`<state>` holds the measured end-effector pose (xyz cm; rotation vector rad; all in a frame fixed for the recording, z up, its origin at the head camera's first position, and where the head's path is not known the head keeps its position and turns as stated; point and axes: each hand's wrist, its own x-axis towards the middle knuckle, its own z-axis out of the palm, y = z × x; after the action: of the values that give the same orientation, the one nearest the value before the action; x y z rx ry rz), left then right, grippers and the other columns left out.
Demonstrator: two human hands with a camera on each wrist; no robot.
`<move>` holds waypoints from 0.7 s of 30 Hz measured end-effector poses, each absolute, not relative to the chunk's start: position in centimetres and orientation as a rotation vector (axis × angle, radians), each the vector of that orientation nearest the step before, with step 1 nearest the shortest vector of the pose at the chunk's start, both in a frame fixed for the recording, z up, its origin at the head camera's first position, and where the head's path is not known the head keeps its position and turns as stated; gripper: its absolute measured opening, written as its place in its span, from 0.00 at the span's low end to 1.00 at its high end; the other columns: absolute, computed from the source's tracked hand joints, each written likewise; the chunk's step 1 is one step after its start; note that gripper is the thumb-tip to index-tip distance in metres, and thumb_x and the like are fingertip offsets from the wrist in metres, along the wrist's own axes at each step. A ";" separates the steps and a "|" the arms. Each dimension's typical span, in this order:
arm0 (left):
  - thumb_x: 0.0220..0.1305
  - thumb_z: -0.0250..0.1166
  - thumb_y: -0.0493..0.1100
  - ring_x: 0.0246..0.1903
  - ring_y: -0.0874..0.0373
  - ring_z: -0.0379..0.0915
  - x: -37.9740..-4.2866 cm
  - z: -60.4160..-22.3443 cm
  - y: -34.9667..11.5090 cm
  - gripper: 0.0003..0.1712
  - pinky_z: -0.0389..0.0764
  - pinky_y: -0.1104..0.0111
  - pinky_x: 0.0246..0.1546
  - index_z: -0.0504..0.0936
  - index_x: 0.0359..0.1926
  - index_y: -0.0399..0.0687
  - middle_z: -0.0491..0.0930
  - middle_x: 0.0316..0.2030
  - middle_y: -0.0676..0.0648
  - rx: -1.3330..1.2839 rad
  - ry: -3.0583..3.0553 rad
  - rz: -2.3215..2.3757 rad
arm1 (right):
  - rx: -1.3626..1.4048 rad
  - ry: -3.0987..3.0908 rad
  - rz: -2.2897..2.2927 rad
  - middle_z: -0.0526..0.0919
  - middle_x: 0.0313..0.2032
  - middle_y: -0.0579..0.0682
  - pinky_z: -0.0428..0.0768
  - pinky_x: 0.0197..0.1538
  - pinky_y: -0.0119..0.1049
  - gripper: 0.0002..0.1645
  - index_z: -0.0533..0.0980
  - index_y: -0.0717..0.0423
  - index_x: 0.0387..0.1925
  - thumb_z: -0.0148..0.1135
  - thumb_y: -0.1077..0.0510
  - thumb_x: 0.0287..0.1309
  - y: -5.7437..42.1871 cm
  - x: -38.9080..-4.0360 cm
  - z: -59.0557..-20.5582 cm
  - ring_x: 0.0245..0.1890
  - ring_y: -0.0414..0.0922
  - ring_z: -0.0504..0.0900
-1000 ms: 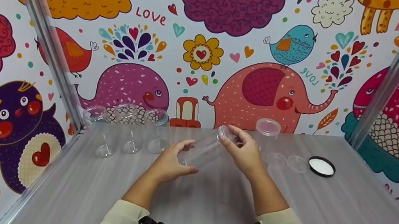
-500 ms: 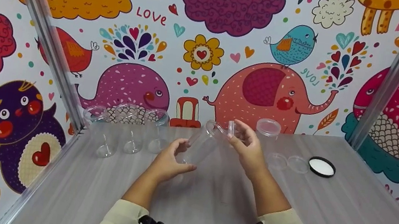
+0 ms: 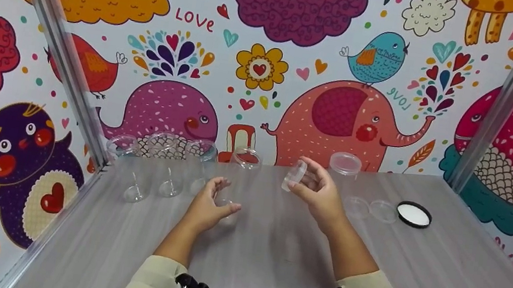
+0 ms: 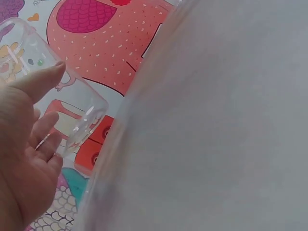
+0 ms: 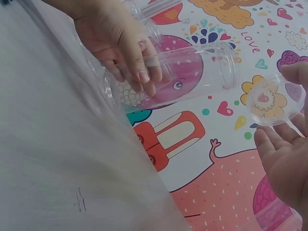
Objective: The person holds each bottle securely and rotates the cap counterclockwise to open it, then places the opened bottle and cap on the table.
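My left hand [image 3: 208,208] holds a clear plastic jar [image 3: 245,178] low on its body, thumb on one side and fingers on the other. The jar stands upright with its round mouth uncovered, and its base is close to the tabletop. In the left wrist view, the fingers show partly through the clear jar wall [image 4: 89,113]. To the right, my right hand [image 3: 322,197] pinches a clear round lid [image 3: 296,174] by its edge, raised above the table and tilted. The right wrist view shows this lid [image 5: 272,103] apart from the jar's mouth.
Three clear jars [image 3: 134,179] stand in a row at the left. At the back right is another clear jar with a lid [image 3: 345,164]. Before it lie two clear discs [image 3: 383,211] and a black-rimmed white lid [image 3: 414,214]. A patterned wall panel [image 3: 251,108] closes off the back.
The lid has come away from the jar's mouth in my right hand and tilted. My left hand has brought the jar from slanted to upright, slightly left.
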<state>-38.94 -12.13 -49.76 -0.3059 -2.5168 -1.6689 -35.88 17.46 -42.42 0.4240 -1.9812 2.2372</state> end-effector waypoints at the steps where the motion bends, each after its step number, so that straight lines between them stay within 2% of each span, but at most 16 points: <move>1: 0.57 0.83 0.52 0.80 0.45 0.64 -39.0 -49.8 -12.1 0.50 0.62 0.45 0.82 0.67 0.74 0.46 0.75 0.75 0.45 -0.303 -2.512 -1.668 | 0.418 -1.981 2.240 0.73 0.70 0.62 0.88 0.60 0.34 0.42 0.67 0.56 0.76 0.71 0.66 0.63 17.6 -35.8 -42.4 0.63 0.51 0.83; 6: 0.58 0.83 0.49 0.78 0.42 0.67 -39.4 -50.3 -12.1 0.48 0.67 0.44 0.80 0.69 0.74 0.47 0.74 0.75 0.42 -0.248 -2.517 -1.656 | 0.413 -1.974 2.239 0.76 0.68 0.62 0.88 0.60 0.35 0.41 0.68 0.58 0.75 0.72 0.67 0.63 18.8 -35.4 -42.5 0.61 0.48 0.84; 13: 0.61 0.82 0.46 0.77 0.38 0.68 -40.6 -51.3 -12.1 0.47 0.69 0.46 0.79 0.68 0.73 0.37 0.74 0.73 0.35 -0.234 -2.517 -1.681 | 0.345 -2.058 2.173 0.76 0.70 0.60 0.87 0.60 0.34 0.44 0.67 0.57 0.76 0.76 0.63 0.62 21.5 -34.1 -42.5 0.64 0.46 0.84; 21: 0.65 0.78 0.46 0.79 0.39 0.66 -41.8 -51.8 -11.4 0.46 0.67 0.48 0.80 0.65 0.77 0.40 0.71 0.77 0.39 -0.136 -2.534 -1.707 | 0.274 -2.143 2.114 0.75 0.72 0.61 0.88 0.59 0.33 0.48 0.64 0.53 0.80 0.76 0.61 0.63 25.3 -32.4 -42.0 0.61 0.42 0.84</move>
<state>-41.84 -11.41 -51.76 -0.1358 -2.5337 -1.7070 -32.42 25.29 -41.98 0.2742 -2.1428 2.1143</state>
